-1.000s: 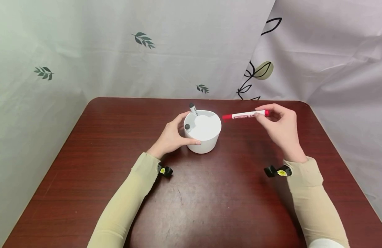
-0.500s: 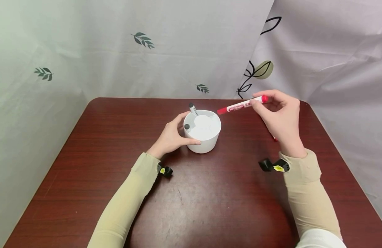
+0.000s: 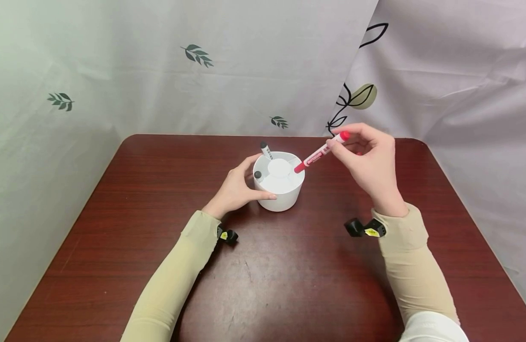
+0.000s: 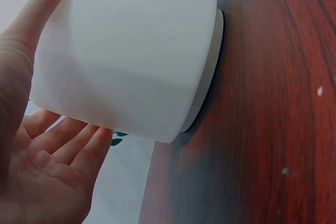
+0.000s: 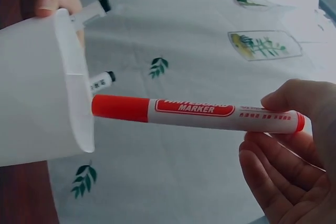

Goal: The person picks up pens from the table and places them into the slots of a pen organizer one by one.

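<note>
A round white pen holder (image 3: 282,202) with inner dividers stands on the table. My left hand (image 3: 234,191) grips its left side, thumb in front and fingers behind. Two black-capped markers, one leaning at the back (image 3: 266,150) and one at the left (image 3: 258,175), stick up inside it. Between thumb and fingertips my right hand (image 3: 371,164) pinches the end of a red whiteboard marker (image 5: 194,114). The marker slants, its red cap lowest, over the right part of the holder's opening. In the right wrist view the cap tip appears at the rim; contact is unclear.
Behind my right hand's fingers a small red bit (image 3: 359,153) shows, mostly hidden. The dark red wooden table (image 3: 271,285) ends at a back edge just beyond the holder. A pale leaf-print curtain (image 3: 246,85) hangs behind it.
My right hand has moved left with the red marker, after rising a little. The marker has tilted from nearly level to cap-down over the holder. The left hand and holder have stayed put.
</note>
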A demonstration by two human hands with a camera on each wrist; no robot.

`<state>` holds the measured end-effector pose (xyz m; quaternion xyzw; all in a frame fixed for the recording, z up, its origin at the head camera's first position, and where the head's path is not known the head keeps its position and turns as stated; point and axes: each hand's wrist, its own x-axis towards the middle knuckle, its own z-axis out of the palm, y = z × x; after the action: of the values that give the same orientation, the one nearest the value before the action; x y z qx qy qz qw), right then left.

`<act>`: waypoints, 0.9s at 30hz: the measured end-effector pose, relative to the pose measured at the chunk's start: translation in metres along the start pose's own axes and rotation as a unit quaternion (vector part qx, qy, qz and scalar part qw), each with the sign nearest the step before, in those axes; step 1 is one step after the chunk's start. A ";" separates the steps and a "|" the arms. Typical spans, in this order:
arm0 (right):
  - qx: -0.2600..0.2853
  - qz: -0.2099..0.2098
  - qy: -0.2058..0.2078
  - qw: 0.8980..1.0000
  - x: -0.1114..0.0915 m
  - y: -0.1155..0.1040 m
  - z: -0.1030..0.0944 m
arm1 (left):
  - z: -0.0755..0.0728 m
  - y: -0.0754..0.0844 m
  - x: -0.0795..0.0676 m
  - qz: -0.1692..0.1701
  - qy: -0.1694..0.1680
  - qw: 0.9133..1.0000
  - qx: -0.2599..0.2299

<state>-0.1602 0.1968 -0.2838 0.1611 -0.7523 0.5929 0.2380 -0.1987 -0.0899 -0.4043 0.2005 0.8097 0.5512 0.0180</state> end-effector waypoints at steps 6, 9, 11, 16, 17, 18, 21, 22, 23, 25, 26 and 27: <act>-0.045 0.024 -0.040 0.998 -0.005 -0.007 0.014 | 0.000 0.000 0.000 0.002 0.000 1.000 -0.002; -0.062 0.039 -0.052 0.996 -0.005 0.004 0.019 | 0.000 0.000 0.000 0.005 -0.001 1.000 -0.002; -0.069 0.044 -0.061 0.995 -0.003 0.017 0.021 | 0.000 0.001 0.000 0.005 -0.001 1.000 -0.002; -0.075 0.050 -0.088 0.992 -0.001 0.048 0.027 | 0.000 0.002 0.000 -0.004 -0.002 1.000 0.000; -0.077 0.051 -0.094 0.991 -0.001 0.051 0.028 | 0.000 0.002 0.000 -0.006 -0.002 1.000 -0.001; -0.080 0.051 -0.098 0.991 -0.001 0.054 0.029 | 0.000 0.003 0.000 -0.008 -0.003 1.000 -0.004; -0.095 0.053 -0.108 0.988 -0.002 0.060 0.032 | 0.001 0.003 0.000 -0.012 -0.005 1.000 -0.006; -0.103 0.053 -0.112 0.987 -0.002 0.062 0.033 | 0.001 0.003 0.000 -0.012 -0.005 1.000 -0.007; -0.110 0.053 -0.116 0.986 -0.002 0.063 0.033 | 0.001 0.002 0.000 -0.013 -0.005 1.000 -0.008; -0.122 0.056 -0.123 0.983 -0.002 0.065 0.035 | 0.001 0.002 0.000 -0.013 -0.005 1.000 -0.005; -0.126 0.058 -0.126 0.982 -0.002 0.066 0.035 | 0.001 0.003 0.000 -0.013 -0.005 1.000 -0.004; -0.130 0.060 -0.129 0.981 -0.002 0.067 0.036 | 0.001 0.003 0.000 -0.013 -0.005 1.000 -0.002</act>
<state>-0.1999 0.1787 -0.3464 0.1585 -0.8554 0.4778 0.1218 -0.1977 -0.0883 -0.4020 0.1930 0.8108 0.5519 0.0295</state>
